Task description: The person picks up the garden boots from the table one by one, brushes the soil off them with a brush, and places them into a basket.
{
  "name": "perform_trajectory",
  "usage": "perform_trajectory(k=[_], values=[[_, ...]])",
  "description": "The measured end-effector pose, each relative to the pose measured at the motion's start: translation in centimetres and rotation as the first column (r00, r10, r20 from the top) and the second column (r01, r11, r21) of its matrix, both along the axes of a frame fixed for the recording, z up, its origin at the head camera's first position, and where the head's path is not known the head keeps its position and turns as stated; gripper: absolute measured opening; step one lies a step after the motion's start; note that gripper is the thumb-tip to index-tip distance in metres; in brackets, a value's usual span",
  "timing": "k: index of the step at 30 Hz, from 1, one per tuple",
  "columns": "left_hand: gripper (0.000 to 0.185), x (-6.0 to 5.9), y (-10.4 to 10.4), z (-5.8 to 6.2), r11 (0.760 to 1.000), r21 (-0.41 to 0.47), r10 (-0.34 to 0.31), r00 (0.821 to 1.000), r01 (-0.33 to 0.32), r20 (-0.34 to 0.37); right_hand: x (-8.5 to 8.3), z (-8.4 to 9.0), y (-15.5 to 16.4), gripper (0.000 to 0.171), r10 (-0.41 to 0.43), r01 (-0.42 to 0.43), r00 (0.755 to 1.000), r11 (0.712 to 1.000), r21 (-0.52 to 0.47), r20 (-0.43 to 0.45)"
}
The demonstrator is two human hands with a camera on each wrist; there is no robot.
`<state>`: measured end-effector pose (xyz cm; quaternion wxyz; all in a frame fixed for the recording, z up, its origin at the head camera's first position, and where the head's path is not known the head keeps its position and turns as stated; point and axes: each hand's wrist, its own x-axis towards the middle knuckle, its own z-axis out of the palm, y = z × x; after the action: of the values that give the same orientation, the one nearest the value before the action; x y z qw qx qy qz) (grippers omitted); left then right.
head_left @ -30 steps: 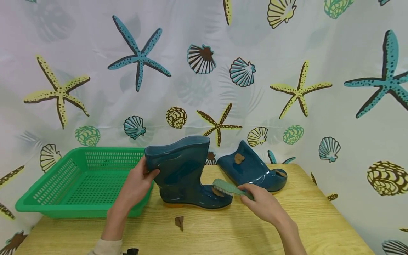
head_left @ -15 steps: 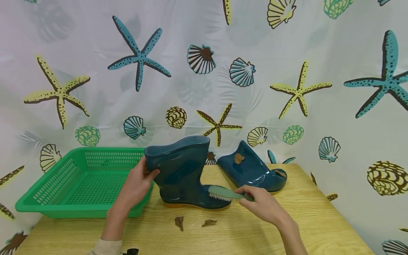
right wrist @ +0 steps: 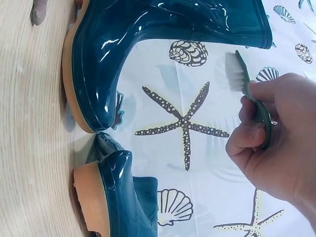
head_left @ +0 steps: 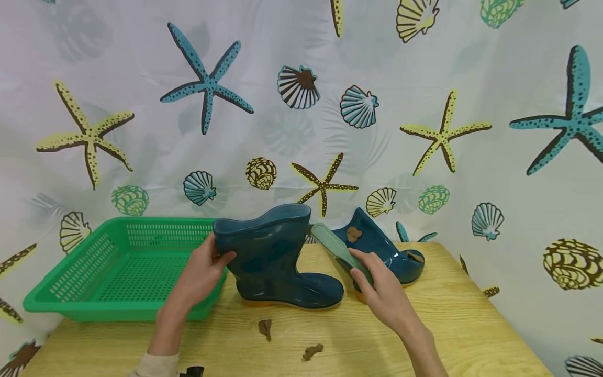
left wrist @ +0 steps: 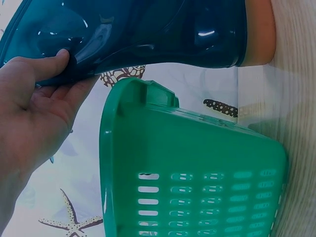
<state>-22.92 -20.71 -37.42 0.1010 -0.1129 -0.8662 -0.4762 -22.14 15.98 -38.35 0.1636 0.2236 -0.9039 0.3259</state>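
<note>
A dark teal rubber boot (head_left: 273,256) stands upright on the wooden table (head_left: 471,324). My left hand (head_left: 200,272) pinches the back of its shaft, thumb on the outside (left wrist: 59,59). My right hand (head_left: 381,288) grips the handle of a green scrubbing brush (head_left: 336,248), raised beside the boot's shaft with its bristles (right wrist: 232,71) off the boot. A second teal boot (head_left: 377,251) lies tipped over behind the right hand, with brown mud patches (head_left: 353,233) on it.
A green perforated plastic basket (head_left: 70,309) sits at the table's left, touching the upright boot's heel side. Two brown mud bits (head_left: 265,329) (head_left: 312,352) lie on the table in front of the boot. A sea-themed curtain hangs behind.
The right hand lifted the brush from the boot's toe up beside its shaft. The brown patch on the toe came off, and a mud bit now lies nearer the table's front.
</note>
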Motion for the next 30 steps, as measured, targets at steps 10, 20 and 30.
perform_trajectory(k=[10, 20, 30], values=[[0.047, -0.04, -0.24, -0.06, 0.999, 0.008, -0.035, 0.999, 0.035, 0.007, 0.09, 0.11, 0.09, 0.036, 0.056, -0.056, 0.998, 0.998, -0.017, -0.011], [0.050, -0.07, -0.36, -0.47, 0.999, -0.002, -0.052, 0.998, 0.052, 0.027, 0.32, 0.37, -0.45, 0.034, 0.129, -0.129, 0.992, 0.992, -0.001, 0.000], [0.045, 0.23, -0.66, -0.44, 0.996, 0.003, -0.085, 0.996, 0.085, 0.017, 0.30, 0.08, -0.49, 0.036, 0.013, -0.016, 0.996, 0.999, -0.028, -0.092]])
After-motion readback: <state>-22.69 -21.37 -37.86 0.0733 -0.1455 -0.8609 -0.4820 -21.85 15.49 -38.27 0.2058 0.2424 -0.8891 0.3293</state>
